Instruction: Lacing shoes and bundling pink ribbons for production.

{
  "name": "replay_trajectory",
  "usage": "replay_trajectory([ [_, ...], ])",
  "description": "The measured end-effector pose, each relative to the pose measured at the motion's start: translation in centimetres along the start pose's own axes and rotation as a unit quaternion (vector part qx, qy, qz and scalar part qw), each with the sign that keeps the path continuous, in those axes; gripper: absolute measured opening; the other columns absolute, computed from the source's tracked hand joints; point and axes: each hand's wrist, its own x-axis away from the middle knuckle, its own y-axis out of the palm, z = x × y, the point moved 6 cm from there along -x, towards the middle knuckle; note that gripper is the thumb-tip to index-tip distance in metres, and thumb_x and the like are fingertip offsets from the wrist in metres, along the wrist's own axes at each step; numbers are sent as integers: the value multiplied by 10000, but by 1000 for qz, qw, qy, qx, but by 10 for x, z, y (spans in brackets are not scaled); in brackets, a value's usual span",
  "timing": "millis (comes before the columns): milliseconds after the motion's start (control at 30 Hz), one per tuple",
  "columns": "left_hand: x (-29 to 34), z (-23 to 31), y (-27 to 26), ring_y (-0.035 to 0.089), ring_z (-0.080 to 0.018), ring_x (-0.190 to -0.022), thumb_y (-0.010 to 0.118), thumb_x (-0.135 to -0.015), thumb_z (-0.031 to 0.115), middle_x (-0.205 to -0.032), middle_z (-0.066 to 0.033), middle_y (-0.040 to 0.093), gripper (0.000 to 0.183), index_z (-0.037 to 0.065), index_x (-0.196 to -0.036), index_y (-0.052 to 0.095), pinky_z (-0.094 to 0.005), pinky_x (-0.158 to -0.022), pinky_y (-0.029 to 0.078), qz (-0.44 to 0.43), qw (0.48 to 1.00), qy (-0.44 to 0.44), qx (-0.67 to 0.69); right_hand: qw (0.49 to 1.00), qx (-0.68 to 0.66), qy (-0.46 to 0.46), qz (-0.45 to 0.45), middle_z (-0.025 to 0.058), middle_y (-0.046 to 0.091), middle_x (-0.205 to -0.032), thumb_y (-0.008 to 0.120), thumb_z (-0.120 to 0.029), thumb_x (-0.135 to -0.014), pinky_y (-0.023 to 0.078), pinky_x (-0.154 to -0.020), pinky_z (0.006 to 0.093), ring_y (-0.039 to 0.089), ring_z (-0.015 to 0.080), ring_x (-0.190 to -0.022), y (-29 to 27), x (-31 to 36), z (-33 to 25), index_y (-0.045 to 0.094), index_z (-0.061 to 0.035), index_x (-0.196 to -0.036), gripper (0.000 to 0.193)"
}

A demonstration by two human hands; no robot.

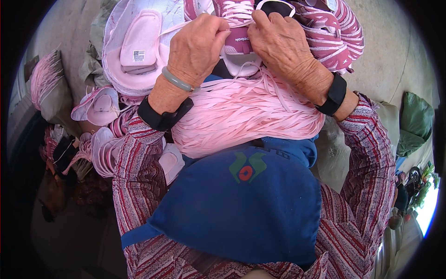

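At the top middle, a pink shoe upper (238, 39) with a mauve tongue lies between my two hands. Pale pink shoelace (238, 19) crosses its eyelet rows. My left hand (197, 46) is closed in a pinch on the lace at the upper's left side, and a length of lace trails off leftward. On the other side my right hand (281, 44) has its fingers curled round the lace by the eyelets; its fingertips are partly hidden. Just below, a thick bundle of loose pink laces (251, 114) rests on my lap over a blue apron (241, 209).
Stacked pale pink shoe uppers (139, 39) stand at the upper left, with striped mauve uppers (327, 35) at the upper right. More uppers (103, 107) lie lower left. A sack with pink laces (46, 79) stands far left; a green sack (413, 121) sits far right.
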Motion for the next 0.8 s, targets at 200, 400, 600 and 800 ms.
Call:
replay_trajectory([
  [200, 24, -21, 1, 671, -157, -743, 628, -881, 119, -832, -76, 667, 129, 2, -901, 578, -250, -612, 519, -43, 866, -331, 373, 987, -130, -78, 49, 72, 548, -892, 639, -111, -763, 461, -612, 291, 560, 158, -759, -22, -17, 0, 613, -12, -940, 204],
  [400, 37, 3, -1, 674, -158, -798, 587, -923, 133, -900, -109, 668, 204, -32, -1033, 541, -236, -706, 554, -38, 747, -355, 561, 568, -815, 113, 12, 58, 561, -785, 602, -127, -860, 464, -608, 291, 537, 160, -676, -70, -10, -5, 614, -4, -909, 133],
  [600, 64, 24, -16, 601, -93, -863, 666, -861, 208, -908, -33, 641, 344, 1, -1112, 552, -240, -747, 506, -16, 698, -327, 637, 792, -585, -63, 163, 95, 544, -764, 687, -52, -784, 447, -627, 324, 552, 242, -708, -101, -1, -60, 599, -4, -862, 127],
  [800, 50, 29, -18, 590, -96, -856, 588, -880, 232, -916, -37, 643, 266, -8, -994, 610, -255, -729, 485, -145, 790, -214, 556, 794, -580, -70, 169, 123, 519, -808, 624, -72, -813, 465, -637, 368, 559, 305, -764, -94, 7, -72, 602, -31, -933, 128],
])
